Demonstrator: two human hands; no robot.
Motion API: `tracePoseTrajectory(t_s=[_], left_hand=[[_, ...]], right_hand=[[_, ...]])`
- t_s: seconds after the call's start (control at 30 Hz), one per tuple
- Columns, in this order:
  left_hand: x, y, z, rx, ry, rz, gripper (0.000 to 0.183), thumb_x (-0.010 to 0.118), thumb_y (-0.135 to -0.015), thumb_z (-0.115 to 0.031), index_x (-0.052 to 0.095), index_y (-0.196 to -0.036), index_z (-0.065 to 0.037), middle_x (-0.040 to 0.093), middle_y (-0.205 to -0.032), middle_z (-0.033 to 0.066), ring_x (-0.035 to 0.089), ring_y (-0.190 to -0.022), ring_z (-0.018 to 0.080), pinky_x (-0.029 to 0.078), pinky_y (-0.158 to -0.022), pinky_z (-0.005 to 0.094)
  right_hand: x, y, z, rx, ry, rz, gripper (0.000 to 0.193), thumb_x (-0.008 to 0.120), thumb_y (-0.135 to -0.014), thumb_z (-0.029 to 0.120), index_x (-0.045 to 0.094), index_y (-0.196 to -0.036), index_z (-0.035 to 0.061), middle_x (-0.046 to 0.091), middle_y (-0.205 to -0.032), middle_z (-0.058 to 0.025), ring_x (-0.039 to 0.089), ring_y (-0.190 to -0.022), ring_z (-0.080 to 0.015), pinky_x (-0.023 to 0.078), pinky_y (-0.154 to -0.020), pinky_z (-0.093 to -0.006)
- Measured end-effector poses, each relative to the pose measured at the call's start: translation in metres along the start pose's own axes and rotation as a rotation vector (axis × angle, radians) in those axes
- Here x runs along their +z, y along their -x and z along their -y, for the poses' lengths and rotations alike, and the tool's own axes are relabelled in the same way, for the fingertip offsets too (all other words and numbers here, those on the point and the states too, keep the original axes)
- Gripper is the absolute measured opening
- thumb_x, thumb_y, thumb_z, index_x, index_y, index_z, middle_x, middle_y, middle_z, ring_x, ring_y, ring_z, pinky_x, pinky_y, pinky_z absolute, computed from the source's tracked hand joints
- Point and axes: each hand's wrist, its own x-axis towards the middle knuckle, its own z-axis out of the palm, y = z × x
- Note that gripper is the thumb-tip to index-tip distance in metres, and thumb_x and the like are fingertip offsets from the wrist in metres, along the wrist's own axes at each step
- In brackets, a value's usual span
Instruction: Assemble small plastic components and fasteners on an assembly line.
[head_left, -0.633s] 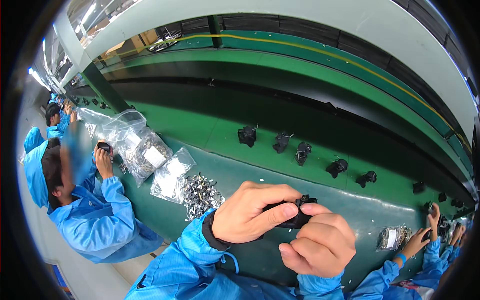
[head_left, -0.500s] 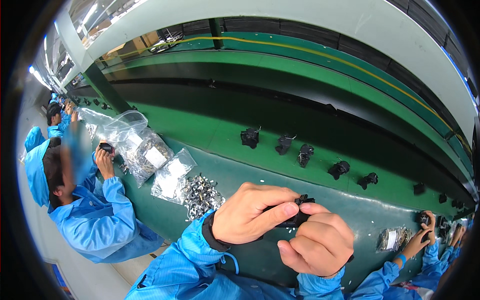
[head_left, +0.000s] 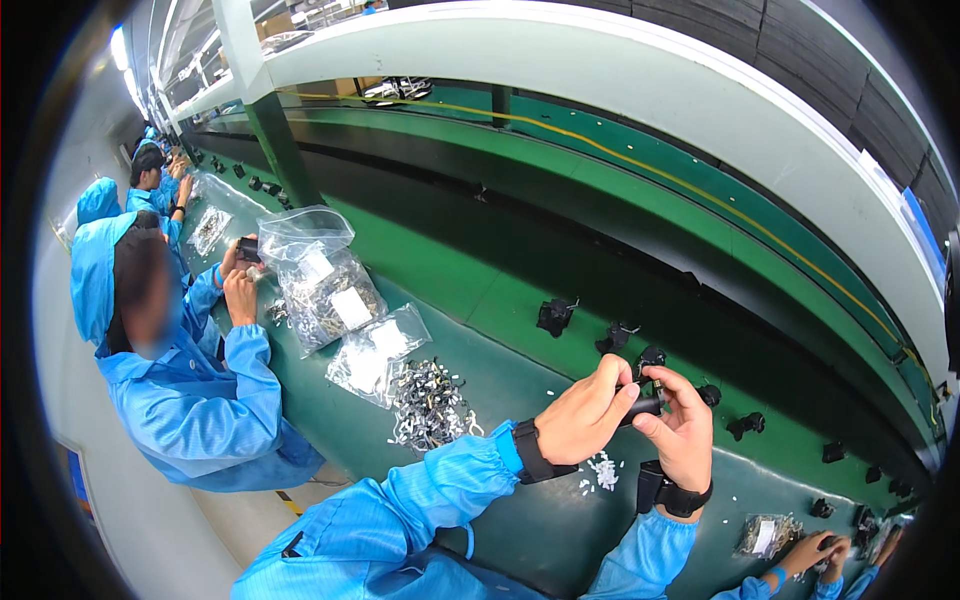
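Note:
My left hand [head_left: 588,418] and my right hand [head_left: 686,432] both close on a small black plastic part [head_left: 646,406], held out above the green work surface's far side. The left thumb and fingers pinch its left end. On its right, the right thumb and fingertips hold it from below and above. The part's underside and finer details are hidden by the fingers. Just beyond my hands, several black assemblies with thin wires, such as this one [head_left: 556,316], stand in a row on the green strip. Small white pieces [head_left: 603,472] lie scattered below my wrists.
A heap of small black, white and metallic parts [head_left: 432,404] lies to my left, beside clear plastic bags [head_left: 325,290]. A co-worker in blue [head_left: 190,370] sits at the left; other hands [head_left: 806,552] work at the lower right. A pale beam [head_left: 600,50] crosses above.
Both hands have moved up and away from me, carrying the black part toward the row of assemblies. My view has shifted, and the white pieces beneath my hands now show.

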Motion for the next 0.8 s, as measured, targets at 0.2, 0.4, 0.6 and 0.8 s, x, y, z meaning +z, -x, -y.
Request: tracePoseTrajectory(t_s=[0.2, 0.4, 0.6, 0.8], left_hand=[[0.013, 0.002, 0.013, 0.213, -0.335, -0.198, 0.042, 0.058, -0.106, -0.029, 0.044, -0.124, 0.006, 0.057, -0.119, 0.0271, 0.06, -0.109, 0.0424, 0.048, -0.096, 0.048], [0.019, 0.047, -0.046, 0.318, -0.105, 0.408, 0.036, 0.06, -0.103, -0.035, 0.058, -0.12, -0.004, 0.064, -0.114, 0.0179, 0.065, -0.105, 0.0391, 0.054, -0.088, 0.048], [0.022, 0.074, -0.056, 0.405, -0.122, 0.592, 0.04, 0.056, -0.105, -0.041, 0.059, -0.123, -0.005, 0.065, -0.113, 0.0157, 0.067, -0.099, 0.0379, 0.055, -0.086, 0.0469], [0.002, 0.069, -0.069, 0.427, -0.117, 0.453, 0.038, 0.06, -0.103, -0.04, 0.062, -0.122, -0.008, 0.065, -0.111, 0.014, 0.067, -0.099, 0.0365, 0.056, -0.085, 0.0453]], right_hand=[[-0.023, -0.002, -0.018, 0.12, 0.253, -0.261, 0.056, 0.088, -0.075, 0.0, 0.066, -0.126, 0.0006, 0.068, -0.109, -0.01, 0.067, -0.096, -0.0125, 0.059, -0.07, -0.0257], [-0.048, -0.062, -0.019, -0.1, 1.148, -0.264, 0.051, 0.091, -0.067, 0.009, 0.07, -0.112, 0.0015, 0.07, -0.108, -0.0172, 0.069, -0.094, -0.0357, 0.056, -0.082, -0.0416], [-0.04, -0.067, 0.007, -0.104, 1.12, -0.228, 0.049, 0.093, -0.065, 0.01, 0.072, -0.109, 0.0012, 0.072, -0.102, -0.0166, 0.069, -0.084, -0.0325, 0.057, -0.078, -0.0408], [-0.041, -0.073, 0.037, -0.085, 1.101, -0.322, 0.051, 0.093, -0.066, 0.015, 0.074, -0.111, 0.0001, 0.072, -0.097, -0.0152, 0.067, -0.078, -0.025, 0.056, -0.073, -0.0369]])
